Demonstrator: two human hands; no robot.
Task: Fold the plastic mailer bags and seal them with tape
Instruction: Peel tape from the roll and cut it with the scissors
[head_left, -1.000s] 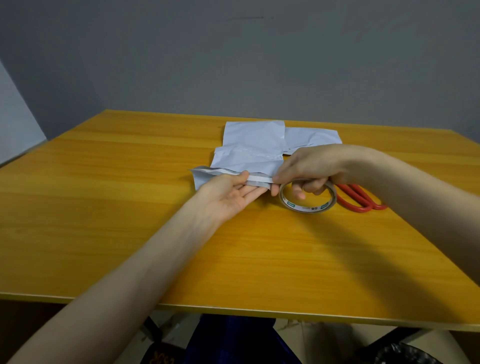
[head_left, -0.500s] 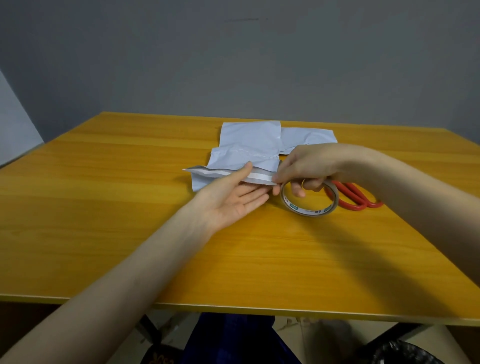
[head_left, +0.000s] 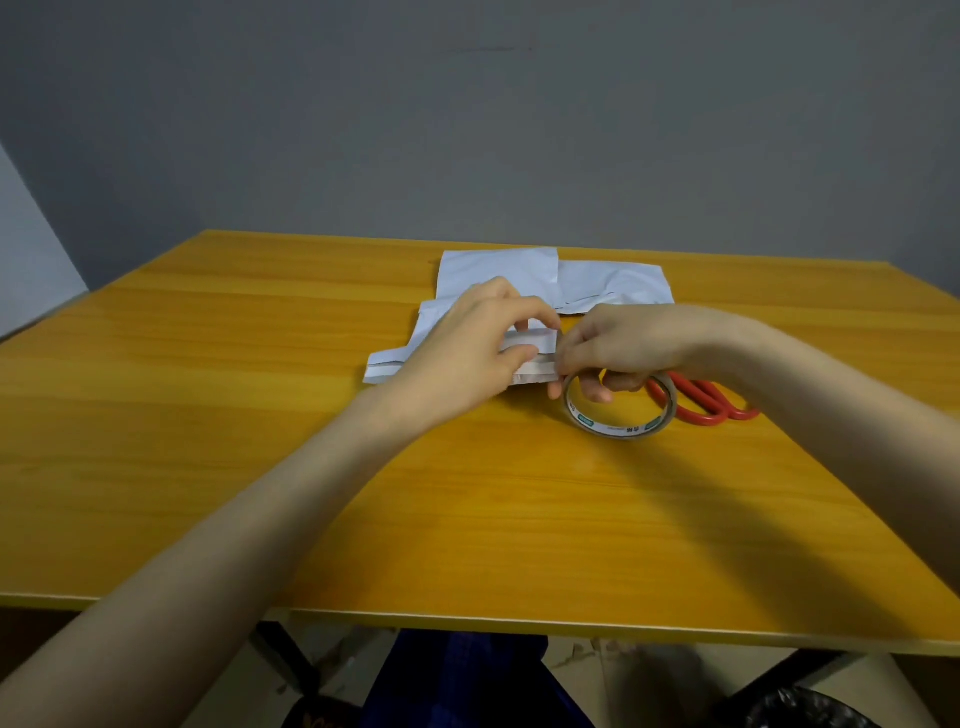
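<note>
on the table (head_left: 208, 415) the bag (head_left: 387, 364) lies folded to a narrow strip, the left hand (head_left: 462, 358) pinching the fold shut and the right hand (head_left: 623, 345) gripping the roll (head_left: 623, 430) at its end, scissors (head_left: 711, 408) lying just beyond, so folding looks done and no tape seems stuck or cut yet.

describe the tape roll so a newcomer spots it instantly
On the yellow table, look below the right hand. The tape roll is the thin pale ring with green print hooked on its fingers, beside the red scissors; the only round thing there.
</note>
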